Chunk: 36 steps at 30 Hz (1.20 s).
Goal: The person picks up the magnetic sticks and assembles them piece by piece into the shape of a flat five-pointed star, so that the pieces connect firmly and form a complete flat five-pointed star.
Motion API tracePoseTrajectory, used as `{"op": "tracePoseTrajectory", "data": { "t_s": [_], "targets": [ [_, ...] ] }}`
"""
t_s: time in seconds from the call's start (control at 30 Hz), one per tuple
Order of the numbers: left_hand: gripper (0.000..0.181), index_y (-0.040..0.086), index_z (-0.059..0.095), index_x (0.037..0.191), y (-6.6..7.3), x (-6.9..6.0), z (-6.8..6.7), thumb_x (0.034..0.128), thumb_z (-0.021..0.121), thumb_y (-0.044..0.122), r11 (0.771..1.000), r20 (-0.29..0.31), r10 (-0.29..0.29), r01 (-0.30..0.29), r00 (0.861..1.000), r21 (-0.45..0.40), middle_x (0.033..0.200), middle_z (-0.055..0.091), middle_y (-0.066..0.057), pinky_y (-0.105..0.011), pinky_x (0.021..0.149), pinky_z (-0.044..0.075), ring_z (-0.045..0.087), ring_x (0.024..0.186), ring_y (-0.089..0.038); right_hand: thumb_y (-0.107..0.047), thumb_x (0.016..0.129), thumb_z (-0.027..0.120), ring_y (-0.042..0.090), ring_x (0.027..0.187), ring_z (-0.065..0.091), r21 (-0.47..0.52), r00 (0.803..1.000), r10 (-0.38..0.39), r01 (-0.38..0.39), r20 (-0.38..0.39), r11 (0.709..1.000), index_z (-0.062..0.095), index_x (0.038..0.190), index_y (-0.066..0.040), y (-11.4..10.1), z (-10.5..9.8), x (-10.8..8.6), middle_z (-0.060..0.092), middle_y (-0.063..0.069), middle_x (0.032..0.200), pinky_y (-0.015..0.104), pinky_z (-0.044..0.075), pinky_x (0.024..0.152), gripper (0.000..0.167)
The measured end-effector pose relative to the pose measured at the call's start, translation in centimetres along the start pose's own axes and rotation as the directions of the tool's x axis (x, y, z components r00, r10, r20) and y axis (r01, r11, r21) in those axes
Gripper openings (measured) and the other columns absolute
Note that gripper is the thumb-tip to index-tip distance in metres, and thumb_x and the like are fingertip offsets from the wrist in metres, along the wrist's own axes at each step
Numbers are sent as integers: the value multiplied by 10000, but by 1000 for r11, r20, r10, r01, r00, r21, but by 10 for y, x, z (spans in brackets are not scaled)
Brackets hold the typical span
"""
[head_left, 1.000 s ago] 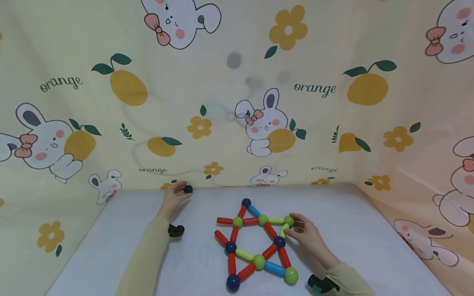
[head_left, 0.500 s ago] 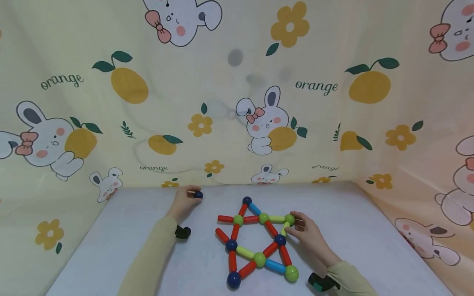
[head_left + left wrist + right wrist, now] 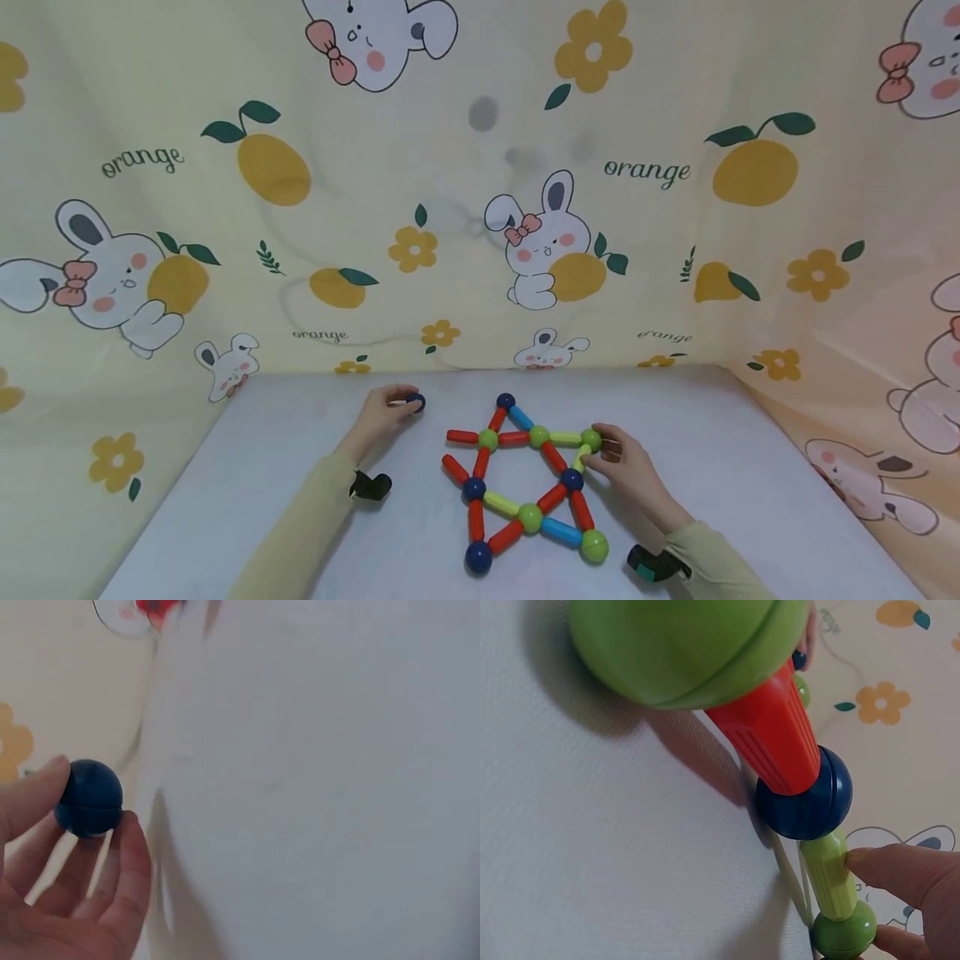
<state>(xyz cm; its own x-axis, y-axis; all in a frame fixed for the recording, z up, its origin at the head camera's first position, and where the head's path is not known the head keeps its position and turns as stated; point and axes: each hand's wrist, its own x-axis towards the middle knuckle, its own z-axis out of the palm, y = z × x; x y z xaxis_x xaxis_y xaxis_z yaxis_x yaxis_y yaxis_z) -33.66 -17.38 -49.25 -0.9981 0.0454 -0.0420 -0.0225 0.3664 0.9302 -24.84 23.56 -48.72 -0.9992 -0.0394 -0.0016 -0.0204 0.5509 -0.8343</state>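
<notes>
My left hand [image 3: 380, 419] pinches a dark blue ball [image 3: 90, 796] between thumb and fingers, left of a star-shaped frame of balls and rods lying on the white table. At the star's right corner, my right hand [image 3: 632, 472] pinches the frame. Its thumb touches a yellow-green rod [image 3: 829, 874], and a finger meets the green ball [image 3: 844, 931] at that corner. Two red rods, the upper one [image 3: 462, 437] and the lower one [image 3: 454, 470], point out on the left with free ends. Dark blue balls, such as the top one [image 3: 506, 402], and green balls join the other rods.
The white table [image 3: 247, 500] bears the frame. Behind and beside it hangs a printed cloth [image 3: 450, 275] with rabbits and oranges. A dark device sits at the left wrist [image 3: 371, 486] and another at the right wrist [image 3: 655, 563].
My left hand has moved right and slightly down, carrying the dark blue ball towards the frame. The right hand stays at the star's right corner. The head view has shifted slightly.
</notes>
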Motion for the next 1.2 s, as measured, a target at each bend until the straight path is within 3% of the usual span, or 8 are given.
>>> {"op": "tracePoseTrajectory", "data": {
  "t_s": [0.17, 0.4, 0.63, 0.9, 1.2],
  "targets": [
    [338, 31, 632, 1195, -2, -17, 8, 897, 683, 182, 988, 38, -70, 75, 997, -135, 1145, 631, -122, -335, 841, 537, 623, 997, -215, -194, 865, 723, 427, 1196, 484, -9, 1000, -8, 8, 0, 1000, 425, 1375, 29, 1, -1, 1, 470, 262, 1333, 486, 431, 980, 631],
    [376, -52, 559, 1238, 2, -42, 20, 924, 640, 139, 944, 141, -104, 142, 984, -296, 1104, 631, -193, -358, 790, 557, 659, 908, -243, -198, 863, 726, 427, 1201, 480, -8, 1000, -9, 9, 0, 1000, 420, 1379, 28, 5, -1, 2, 464, 262, 1341, 489, 426, 986, 641],
    [403, -77, 523, 1255, 7, -57, 33, 933, 628, 141, 927, 189, -110, 169, 976, -334, 1061, 647, -206, -378, 775, 558, 675, 880, -271, -206, 860, 731, 418, 1188, 492, -4, 1000, -13, 13, -1, 1000, 428, 1373, 27, 7, 0, 1, 472, 260, 1332, 483, 430, 985, 640],
    [444, -68, 502, 1267, 16, -73, 38, 937, 630, 201, 919, 222, -151, 220, 963, -327, 1063, 644, -196, -386, 772, 559, 686, 863, -281, -199, 863, 727, 419, 1195, 485, 2, 1000, -19, 19, 2, 1000, 424, 1374, 30, 4, 0, 0, 473, 259, 1331, 484, 424, 990, 637],
    [486, -43, 476, 1324, 16, -72, 38, 973, 569, 281, 920, 269, -159, 241, 950, -310, 1109, 609, -197, -379, 780, 558, 683, 846, -274, -181, 865, 723, 427, 1199, 477, 4, 1000, -19, 19, 1, 1000, 419, 1375, 35, 1, 0, -1, 466, 268, 1333, 491, 420, 992, 632]
  ]
}}
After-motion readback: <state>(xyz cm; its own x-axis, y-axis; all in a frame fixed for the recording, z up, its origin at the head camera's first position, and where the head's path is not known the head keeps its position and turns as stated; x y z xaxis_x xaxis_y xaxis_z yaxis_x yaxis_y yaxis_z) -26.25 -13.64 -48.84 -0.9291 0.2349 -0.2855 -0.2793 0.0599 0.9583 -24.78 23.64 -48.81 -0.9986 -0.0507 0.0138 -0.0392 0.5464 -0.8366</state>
